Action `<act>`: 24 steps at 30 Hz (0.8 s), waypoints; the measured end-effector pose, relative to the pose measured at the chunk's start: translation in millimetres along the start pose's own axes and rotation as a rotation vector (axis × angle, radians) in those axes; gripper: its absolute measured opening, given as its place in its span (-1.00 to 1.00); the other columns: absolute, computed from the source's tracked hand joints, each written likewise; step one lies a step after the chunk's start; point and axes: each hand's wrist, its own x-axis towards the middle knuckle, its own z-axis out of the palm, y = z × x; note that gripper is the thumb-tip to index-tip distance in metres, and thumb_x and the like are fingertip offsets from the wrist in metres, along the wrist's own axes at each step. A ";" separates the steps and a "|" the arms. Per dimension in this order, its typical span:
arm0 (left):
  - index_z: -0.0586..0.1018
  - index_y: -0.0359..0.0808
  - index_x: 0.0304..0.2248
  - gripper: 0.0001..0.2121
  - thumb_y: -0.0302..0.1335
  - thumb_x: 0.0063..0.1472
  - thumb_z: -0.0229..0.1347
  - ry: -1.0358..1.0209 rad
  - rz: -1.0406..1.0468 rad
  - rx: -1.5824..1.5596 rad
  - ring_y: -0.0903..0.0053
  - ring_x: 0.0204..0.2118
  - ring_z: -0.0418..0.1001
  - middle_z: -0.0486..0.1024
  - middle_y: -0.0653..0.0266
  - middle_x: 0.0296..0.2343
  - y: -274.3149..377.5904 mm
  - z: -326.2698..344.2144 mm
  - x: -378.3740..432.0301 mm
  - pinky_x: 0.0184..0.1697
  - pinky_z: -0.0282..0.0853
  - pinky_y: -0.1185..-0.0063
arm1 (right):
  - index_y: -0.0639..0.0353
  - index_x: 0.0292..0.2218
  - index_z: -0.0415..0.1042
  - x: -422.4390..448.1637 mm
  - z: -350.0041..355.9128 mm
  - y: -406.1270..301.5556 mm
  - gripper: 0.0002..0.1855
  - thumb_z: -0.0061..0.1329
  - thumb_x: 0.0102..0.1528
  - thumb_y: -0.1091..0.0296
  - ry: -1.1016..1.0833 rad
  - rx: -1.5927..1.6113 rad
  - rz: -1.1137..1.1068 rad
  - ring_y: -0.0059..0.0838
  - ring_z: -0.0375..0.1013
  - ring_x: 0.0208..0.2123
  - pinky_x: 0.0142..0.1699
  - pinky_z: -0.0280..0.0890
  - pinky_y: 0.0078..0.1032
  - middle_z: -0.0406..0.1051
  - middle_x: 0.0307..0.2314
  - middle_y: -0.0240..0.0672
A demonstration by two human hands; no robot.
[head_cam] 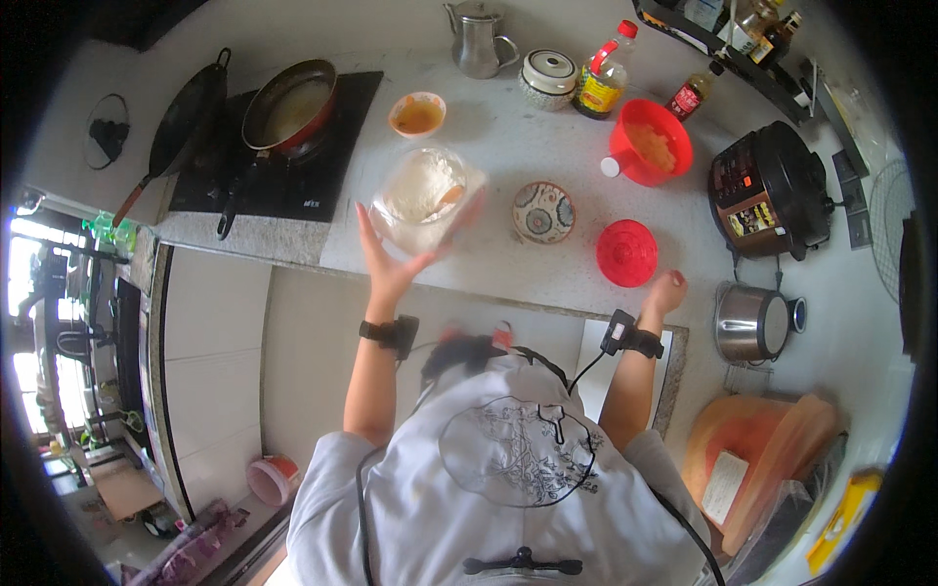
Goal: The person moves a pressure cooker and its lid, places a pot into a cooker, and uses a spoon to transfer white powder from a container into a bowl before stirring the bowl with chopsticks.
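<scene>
My left hand (pixel 396 269) holds a clear container (pixel 396 233) of white powder (pixel 440 176) that looks like flour, thumb and fingers spread around its near side. The container's right side is blurred. An orange-brown piece, perhaps a spoon's end, pokes out of the powder. Fingers curled, my right hand (pixel 665 291) is by the counter's front edge, just right of a red bowl (pixel 626 253); no held thing shows in it. Between the hands sits a patterned ceramic bowl (pixel 544 213). Beyond the container stands a small bowl (pixel 417 115) of amber liquid.
A red-sided frying pan (pixel 293 110) sits on the black cooktop (pixel 315 187), beside a dark wok (pixel 187 117). Along the back are a metal pitcher (pixel 478 44), a lidded jar (pixel 548 77) and bottles. A red colander-like bowl (pixel 651 143) and an electric cooker (pixel 769 190) are at right.
</scene>
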 end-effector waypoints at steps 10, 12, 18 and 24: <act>-0.22 -0.38 0.06 0.17 -0.14 -0.45 0.32 0.030 -0.031 -0.026 0.24 0.07 -0.06 -0.11 -0.04 0.02 2.7 0.9 -1.0 0.07 -0.08 0.41 | 0.17 -0.46 0.40 -159.2 29.8 -228.6 -0.90 -0.08 -0.08 0.38 -0.829 0.164 -0.957 -0.33 0.34 -0.54 -0.44 0.24 -0.51 0.34 -0.53 -0.27; -0.22 -0.38 0.06 0.17 -0.12 -0.45 0.31 0.027 -0.013 0.033 0.23 0.06 -0.06 -0.10 -0.05 0.01 -4.2 0.3 -3.1 0.06 -0.08 0.40 | 0.17 -0.48 0.40 -182.7 49.8 -242.5 -0.89 -0.07 -0.11 0.35 -0.914 0.027 -1.074 -0.22 0.34 -0.53 -0.43 0.24 -0.41 0.31 -0.51 -0.24; -0.17 -0.39 0.05 0.15 -0.12 -0.47 0.31 -0.007 0.006 0.111 0.11 0.03 -0.05 -0.08 -0.11 -0.01 3.3 1.4 -4.0 0.04 -0.08 0.34 | 0.10 -0.52 0.42 -197.5 86.2 -256.7 -0.89 -0.03 -0.16 0.31 -0.978 -0.410 -1.354 -0.27 0.34 -0.52 -0.44 0.23 -0.38 0.25 -0.51 -0.28; -0.16 -0.39 0.05 0.16 -0.09 -0.48 0.30 -0.036 -0.031 0.187 0.10 0.05 -0.10 -0.10 -0.12 0.00 7.2 -1.1 -6.9 0.05 -0.10 0.33 | 0.19 -0.61 0.41 -202.3 91.3 -278.7 -0.84 -0.01 -0.19 0.29 -1.004 -0.683 -1.459 -0.20 0.36 -0.55 -0.44 0.25 -0.36 0.26 -0.51 -0.22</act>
